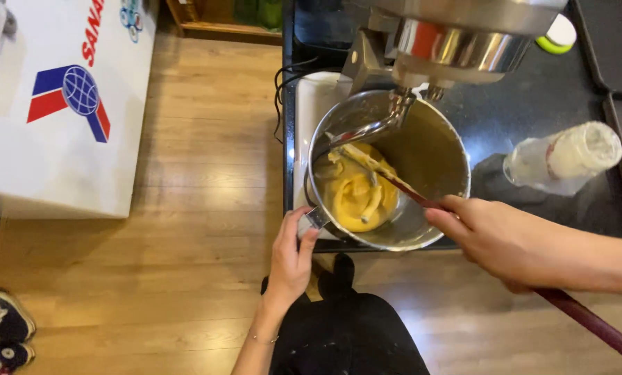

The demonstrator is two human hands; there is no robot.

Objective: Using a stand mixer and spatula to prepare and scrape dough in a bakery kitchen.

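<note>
We scrape yellow batter in the mixer bowl

Our left hand [291, 258] grips the handle at the near rim of the steel bowl [432, 156], which sits under the mixer head [457, 35] on the dark counter [533, 111]; our right hand [495, 239] holds the dark red spatula [408, 191], its tip in the batter [356, 194]

Warm, even indoor light, glare on the steel mixing bowl [422, 160], and slight blur at the frame's edges.
</note>
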